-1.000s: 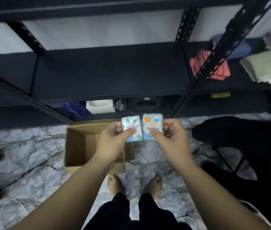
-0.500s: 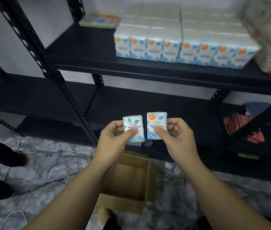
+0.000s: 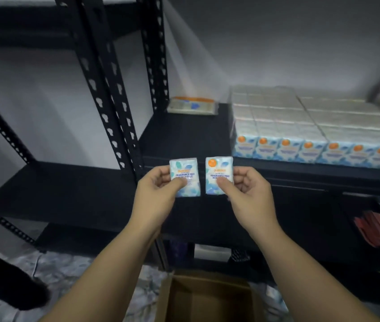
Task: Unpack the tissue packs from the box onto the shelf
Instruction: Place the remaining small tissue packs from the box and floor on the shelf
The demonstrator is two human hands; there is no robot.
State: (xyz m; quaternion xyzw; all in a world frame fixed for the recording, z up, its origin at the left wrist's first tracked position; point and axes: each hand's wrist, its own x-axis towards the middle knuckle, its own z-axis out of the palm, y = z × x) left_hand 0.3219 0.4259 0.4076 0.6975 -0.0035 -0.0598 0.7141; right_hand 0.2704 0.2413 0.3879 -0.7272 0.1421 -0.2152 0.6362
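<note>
Pale blue-and-white wrapping covers two small tissue packs held upright side by side, just in front of the front edge of the black shelf (image 3: 184, 133). The left pack (image 3: 185, 175) is pinched by the left hand (image 3: 158, 196), thumb across its printed face and fingers curled behind its left edge. The right pack (image 3: 219, 174), marked with an orange dot in its top corner, is pinched the same way by the right hand (image 3: 247, 196), thumb on the front and fingers behind its right edge. A narrow gap separates the two packs; they do not touch.

On the shelf, to the right of the held packs, stands a block of stacked tissue packs (image 3: 312, 129), their orange-dotted faces lined up along the front edge. At the back of the shelf, left of that block, a flat wrapped packet (image 3: 192, 105) lies on its own, with bare shelf between it and the front edge.

Below the shelf and the hands, an open cardboard box (image 3: 209, 296) sits on the marbled floor (image 3: 72, 273). On a lower level, to the right, lies a red bundle (image 3: 374, 231), too blurred to identify.
</note>
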